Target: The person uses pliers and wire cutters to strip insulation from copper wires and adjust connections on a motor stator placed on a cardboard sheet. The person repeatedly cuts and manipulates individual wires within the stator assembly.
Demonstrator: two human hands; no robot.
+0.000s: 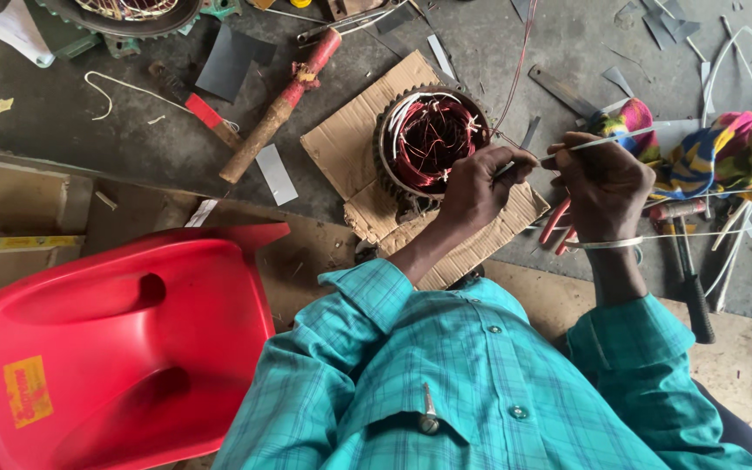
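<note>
Left hand (478, 184) closed up, grip pinching a thin white sleeve tube (602, 139) right at the edge of the motor stator (429, 139). Right hand (604, 184) also closed, grip pressed together around the same tube plus a red-handled tool (557, 222) sticking out below the palm; can't tell exactly what kind of tool. Metal bangle (604, 245) on that wrist. Stator sitting upright on a scrap of cardboard (345, 130) on the grey tabletop (63, 122), red copper windings and white sleeving showing inside. Long red-and-wood-handled tool (280, 104) lying off to the left of the cardboard, multicoloured cloth (707, 157) just beside the right hand, hammer (688, 261) below that. Red plastic chair (124, 348) down at lower left, well apart from the hands.
</note>
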